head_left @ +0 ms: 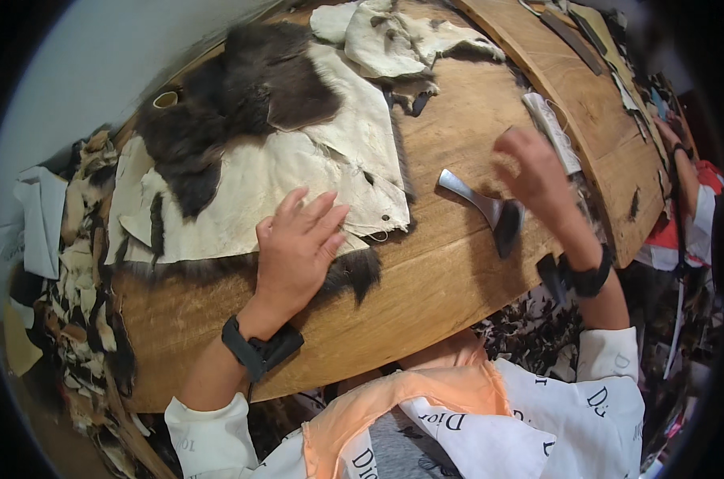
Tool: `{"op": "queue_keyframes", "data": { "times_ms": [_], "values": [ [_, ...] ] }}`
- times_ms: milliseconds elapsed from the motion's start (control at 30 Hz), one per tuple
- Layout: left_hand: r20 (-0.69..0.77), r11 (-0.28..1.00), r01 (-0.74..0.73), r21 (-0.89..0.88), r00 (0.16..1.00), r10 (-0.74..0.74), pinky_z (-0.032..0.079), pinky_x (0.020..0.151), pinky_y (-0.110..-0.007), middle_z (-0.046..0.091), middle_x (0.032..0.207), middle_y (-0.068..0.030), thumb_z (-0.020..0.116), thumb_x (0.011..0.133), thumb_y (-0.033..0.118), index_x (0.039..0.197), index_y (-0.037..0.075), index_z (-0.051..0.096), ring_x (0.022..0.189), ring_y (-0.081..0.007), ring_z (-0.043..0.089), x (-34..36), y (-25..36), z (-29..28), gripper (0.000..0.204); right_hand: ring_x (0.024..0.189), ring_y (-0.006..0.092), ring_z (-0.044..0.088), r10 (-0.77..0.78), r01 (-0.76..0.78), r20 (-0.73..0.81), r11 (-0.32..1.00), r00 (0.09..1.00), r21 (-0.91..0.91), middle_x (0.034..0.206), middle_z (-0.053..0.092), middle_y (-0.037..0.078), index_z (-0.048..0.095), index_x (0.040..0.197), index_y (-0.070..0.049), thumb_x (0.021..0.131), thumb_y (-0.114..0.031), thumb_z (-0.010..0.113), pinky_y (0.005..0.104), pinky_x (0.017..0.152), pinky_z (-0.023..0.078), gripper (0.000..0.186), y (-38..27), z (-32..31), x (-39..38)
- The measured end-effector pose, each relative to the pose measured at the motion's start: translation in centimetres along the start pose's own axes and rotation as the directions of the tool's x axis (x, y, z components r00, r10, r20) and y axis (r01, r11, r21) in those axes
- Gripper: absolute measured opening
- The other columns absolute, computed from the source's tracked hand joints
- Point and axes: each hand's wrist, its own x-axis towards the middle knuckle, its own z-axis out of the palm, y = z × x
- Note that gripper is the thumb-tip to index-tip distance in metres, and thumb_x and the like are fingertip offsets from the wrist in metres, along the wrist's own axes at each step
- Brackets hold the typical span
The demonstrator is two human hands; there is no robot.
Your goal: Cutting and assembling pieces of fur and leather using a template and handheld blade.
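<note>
My left hand (296,249) lies flat, fingers spread, on the near edge of a pale animal hide (274,180) with dark fur along its borders, spread leather side up on a wooden board (426,295). My right hand (533,172) hovers blurred above the board at the right, fingers loosely curled and holding nothing that I can see. Just below and left of it lies a metal tool (482,203) with a silver handle and a dark curved blade end. A second pale skin piece (394,36) lies at the board's far edge.
A heap of fur and leather scraps (82,271) fills the left side below the board. A second wooden board (593,104) runs along the right, with a white folded item (552,128) at its edge. Another person's arm (685,172) shows at far right. A tape roll (165,99) sits far left.
</note>
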Motion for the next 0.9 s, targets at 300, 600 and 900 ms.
{"op": "queue_keyframes", "data": {
  "times_ms": [300, 600, 900],
  "values": [
    [0.086, 0.954, -0.084, 0.287, 0.994, 0.062, 0.022, 0.094, -0.045, 0.040, 0.135, -0.0031, 0.054, 0.085, 0.032, 0.128, 0.017, 0.045, 0.127, -0.0276, 0.027, -0.3, 0.9, 1.4, 0.047, 0.077, 0.0267, 0.054, 0.041, -0.115, 0.265, 0.956, 0.963, 0.270, 0.080, 0.055, 0.009, 0.053, 0.087, -0.005, 0.061, -0.009, 0.074, 0.0354, 0.068, 0.043, 0.034, -1.5, 1.7, -1.8],
    [-0.111, 0.996, 0.025, 0.083, 0.994, -0.015, 0.026, 0.078, -0.036, 0.057, 0.086, 0.0035, 0.072, 0.065, 0.015, 0.082, 0.014, 0.067, 0.087, -0.0181, 0.047, 1.4, 3.0, 2.3, 0.018, 0.063, 0.0239, 0.058, -0.005, -0.092, 0.292, 0.943, 0.956, 0.318, 0.075, 0.062, 0.009, 0.065, 0.089, -0.004, 0.067, -0.006, 0.062, 0.0304, 0.058, 0.046, 0.022, -2.3, -1.1, 3.1],
    [-0.279, 0.958, 0.287, 0.004, 0.920, -0.274, 0.041, 0.064, -0.033, 0.056, 0.082, -0.0025, 0.069, 0.065, 0.005, 0.074, 0.008, 0.064, 0.076, -0.0204, 0.051, -2.8, 7.1, 2.4, 0.010, 0.090, 0.0128, 0.056, -0.445, -0.447, 0.279, -0.335, 0.851, 0.829, 0.097, 0.057, 0.005, 0.054, 0.102, -0.008, 0.089, -0.024, 0.045, 0.0271, 0.077, 0.048, 0.023, -4.1, 0.6, 10.4]
  ]
}}
